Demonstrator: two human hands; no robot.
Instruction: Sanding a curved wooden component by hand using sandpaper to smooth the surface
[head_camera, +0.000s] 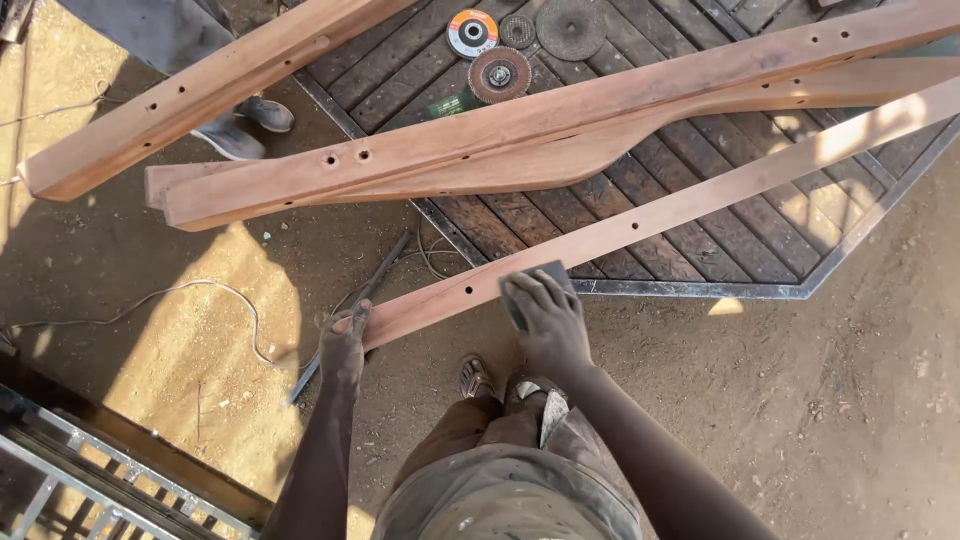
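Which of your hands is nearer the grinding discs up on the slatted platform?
Right. The right hand presses a sanding pad on the wooden rail, below the grinding discs. The left hand grips the rail's near end, farther left and lower.

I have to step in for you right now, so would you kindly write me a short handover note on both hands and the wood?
Left hand: grips the near end of the long wooden rail, steadying it.
Right hand: presses a dark sanding pad flat on the rail's top face, near that same end.
Rail: runs diagonally from the hands out over the slatted wooden panel; drilled holes show along it.
Other shaped wooden pieces lie across the panel; grinding discs sit at its far edge.
Done: cannot tell how much is sanded.
Left: probably the rest of the rail's length.
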